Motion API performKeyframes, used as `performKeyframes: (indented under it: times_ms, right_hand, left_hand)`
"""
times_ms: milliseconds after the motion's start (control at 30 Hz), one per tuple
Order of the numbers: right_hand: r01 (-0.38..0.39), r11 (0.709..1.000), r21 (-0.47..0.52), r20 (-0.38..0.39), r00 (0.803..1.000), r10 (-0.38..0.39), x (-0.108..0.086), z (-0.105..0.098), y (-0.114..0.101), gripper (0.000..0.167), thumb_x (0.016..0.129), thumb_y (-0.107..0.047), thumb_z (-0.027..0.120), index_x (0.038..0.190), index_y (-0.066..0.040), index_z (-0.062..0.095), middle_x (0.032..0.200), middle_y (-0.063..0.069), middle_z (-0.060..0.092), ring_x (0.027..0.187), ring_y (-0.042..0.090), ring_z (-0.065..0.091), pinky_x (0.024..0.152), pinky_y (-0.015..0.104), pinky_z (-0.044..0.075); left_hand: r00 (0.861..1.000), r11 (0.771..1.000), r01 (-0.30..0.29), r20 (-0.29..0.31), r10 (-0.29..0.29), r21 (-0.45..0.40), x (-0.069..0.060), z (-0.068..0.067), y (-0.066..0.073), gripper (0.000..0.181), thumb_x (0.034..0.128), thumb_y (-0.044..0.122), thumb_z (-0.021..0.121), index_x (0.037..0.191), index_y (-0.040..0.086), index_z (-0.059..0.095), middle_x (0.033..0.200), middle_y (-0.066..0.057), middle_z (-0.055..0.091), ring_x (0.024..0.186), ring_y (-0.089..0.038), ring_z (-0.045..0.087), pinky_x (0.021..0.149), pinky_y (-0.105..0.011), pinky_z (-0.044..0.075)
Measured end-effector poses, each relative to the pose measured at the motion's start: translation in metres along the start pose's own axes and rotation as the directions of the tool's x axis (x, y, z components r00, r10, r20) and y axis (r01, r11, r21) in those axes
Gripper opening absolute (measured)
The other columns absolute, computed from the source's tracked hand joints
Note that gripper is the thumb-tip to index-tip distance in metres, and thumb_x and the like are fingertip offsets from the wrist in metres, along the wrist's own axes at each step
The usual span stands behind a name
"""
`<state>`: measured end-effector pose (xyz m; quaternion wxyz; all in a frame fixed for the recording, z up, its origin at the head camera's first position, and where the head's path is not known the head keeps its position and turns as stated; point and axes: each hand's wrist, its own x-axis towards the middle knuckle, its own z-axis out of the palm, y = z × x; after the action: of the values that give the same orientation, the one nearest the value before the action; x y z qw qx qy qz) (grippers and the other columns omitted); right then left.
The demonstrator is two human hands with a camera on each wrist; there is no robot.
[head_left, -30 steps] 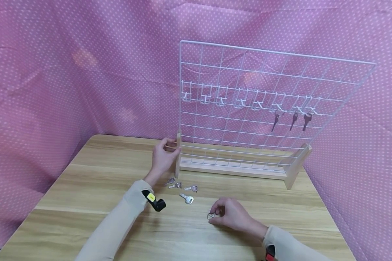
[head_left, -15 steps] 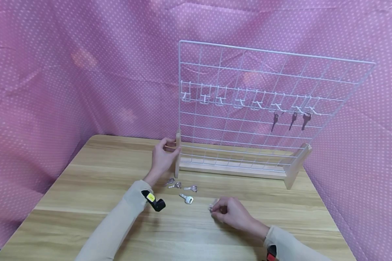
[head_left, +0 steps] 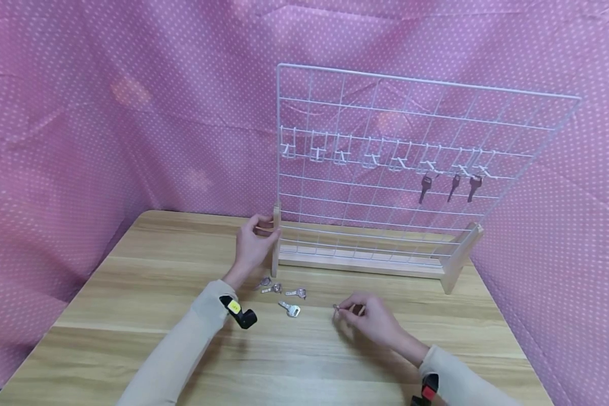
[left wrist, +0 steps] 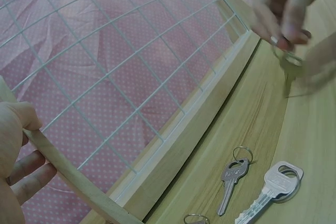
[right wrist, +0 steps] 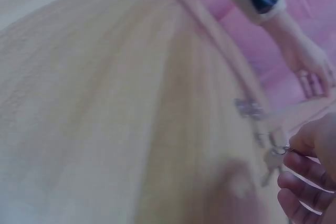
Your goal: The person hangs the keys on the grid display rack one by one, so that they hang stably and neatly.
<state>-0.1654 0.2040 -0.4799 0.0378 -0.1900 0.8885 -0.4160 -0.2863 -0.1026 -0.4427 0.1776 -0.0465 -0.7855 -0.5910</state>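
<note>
My right hand (head_left: 373,322) pinches the ring of a key (left wrist: 290,68) between thumb and fingertips, just above the table; the key dangles below. My left hand (head_left: 254,242) holds the left wooden leg (head_left: 276,242) of a white wire grid rack (head_left: 355,194), thumb on the near side. On the tabletop between the hands lie several loose keys with rings, among them a larger silver key (head_left: 291,309) and a smaller key (left wrist: 233,182). In the right wrist view the held key (right wrist: 273,160) is blurred.
A row of white hooks (head_left: 371,160) runs across the grid. Three keys (head_left: 425,189) hang from the hooks at the right. The rack's right leg (head_left: 462,256) stands near the table's (head_left: 132,316) right edge, and a pink dotted cloth (head_left: 132,113) surrounds the back and sides.
My right hand has lifted and moved slightly forward and right with the key, away from the loose keys. The left hand stays on the rack's leg, and one hanging key has turned a little.
</note>
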Motion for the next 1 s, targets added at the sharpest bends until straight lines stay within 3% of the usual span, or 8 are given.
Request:
performKeyframes:
  times_ms: [133, 367, 500, 600, 767, 900, 1000]
  right_hand:
    - [0.043, 0.999, 0.031, -0.092, 0.995, -0.04, 0.007, -0.023, -0.01, 0.009, 0.093, -0.007, 0.077, 0.101, -0.008, 0.08, 0.092, 0.009, 0.079, 0.066, 0.004, 0.06, 0.056, 0.02, 0.053]
    - [0.096, 0.994, 0.059, -0.274, 0.959, -0.076, 0.021, -0.071, -0.036, 0.009, 0.094, -0.01, 0.078, 0.101, -0.005, 0.081, 0.086, 0.013, 0.078, 0.063, 0.002, 0.059, 0.055, 0.02, 0.051]
    - [0.069, 0.992, 0.102, -0.319, 0.947, -0.033, 0.027, -0.101, -0.051, 0.016, 0.098, -0.015, 0.075, 0.107, -0.002, 0.079, 0.078, 0.0, 0.074, 0.064, 0.003, 0.062, 0.051, 0.02, 0.05]
    - [0.096, 0.986, 0.136, -0.356, 0.934, -0.041, 0.031, -0.121, -0.063, 0.02, 0.1, -0.015, 0.073, 0.11, 0.003, 0.077, 0.077, -0.016, 0.073, 0.066, 0.004, 0.066, 0.055, 0.019, 0.054]
    - [0.185, 0.962, 0.2, -0.426, 0.901, -0.085, 0.038, -0.147, -0.08, 0.022, 0.1, -0.011, 0.072, 0.11, 0.009, 0.074, 0.084, -0.02, 0.077, 0.068, 0.004, 0.069, 0.065, 0.018, 0.06]
    - [0.21, 0.936, 0.283, -0.459, 0.887, -0.06, 0.038, -0.163, -0.091, 0.015, 0.1, -0.012, 0.073, 0.108, 0.0, 0.078, 0.087, -0.013, 0.079, 0.07, 0.004, 0.07, 0.068, 0.017, 0.06]
    - [0.233, 0.898, 0.374, -0.471, 0.881, -0.033, 0.038, -0.171, -0.098, 0.009, 0.099, -0.011, 0.074, 0.105, -0.007, 0.08, 0.09, -0.011, 0.08, 0.071, 0.004, 0.072, 0.067, 0.017, 0.061]
  left_hand:
    - [1.0, 1.0, 0.004, -0.005, -0.004, 0.001, 0.0, 0.0, -0.001, 0.033, 0.0886, 0.006, 0.082, 0.119, 0.003, 0.069, 0.114, -0.02, 0.075, 0.095, -0.03, 0.071, 0.074, -0.016, 0.057]
    - [1.0, 1.0, 0.0, -0.008, 0.0, -0.012, 0.001, -0.001, 0.001, 0.033, 0.0878, 0.005, 0.082, 0.118, 0.002, 0.069, 0.113, -0.021, 0.076, 0.093, -0.031, 0.071, 0.072, -0.015, 0.057]
    - [1.0, 1.0, -0.002, -0.006, 0.002, -0.014, 0.001, 0.0, 0.001, 0.031, 0.0884, 0.004, 0.081, 0.117, 0.002, 0.069, 0.112, -0.021, 0.076, 0.093, -0.033, 0.072, 0.072, -0.015, 0.057]
    - [1.0, 1.0, 0.0, -0.008, 0.0, -0.015, 0.001, 0.0, 0.0, 0.03, 0.0888, 0.004, 0.081, 0.117, 0.002, 0.07, 0.111, -0.021, 0.076, 0.093, -0.035, 0.072, 0.071, -0.016, 0.056]
    - [1.0, 1.0, -0.011, -0.013, 0.011, -0.016, 0.001, 0.001, -0.003, 0.029, 0.089, 0.004, 0.081, 0.116, 0.002, 0.07, 0.109, -0.021, 0.075, 0.093, -0.037, 0.073, 0.071, -0.017, 0.057]
    - [1.0, 1.0, -0.017, -0.013, 0.016, -0.018, 0.002, 0.001, -0.004, 0.029, 0.0885, 0.004, 0.082, 0.115, 0.002, 0.07, 0.109, -0.022, 0.076, 0.093, -0.038, 0.073, 0.072, -0.016, 0.056]
    - [1.0, 1.0, -0.018, -0.013, 0.018, -0.014, 0.001, 0.001, -0.004, 0.03, 0.0883, 0.005, 0.082, 0.116, 0.002, 0.07, 0.11, -0.022, 0.076, 0.093, -0.038, 0.073, 0.071, -0.015, 0.056]
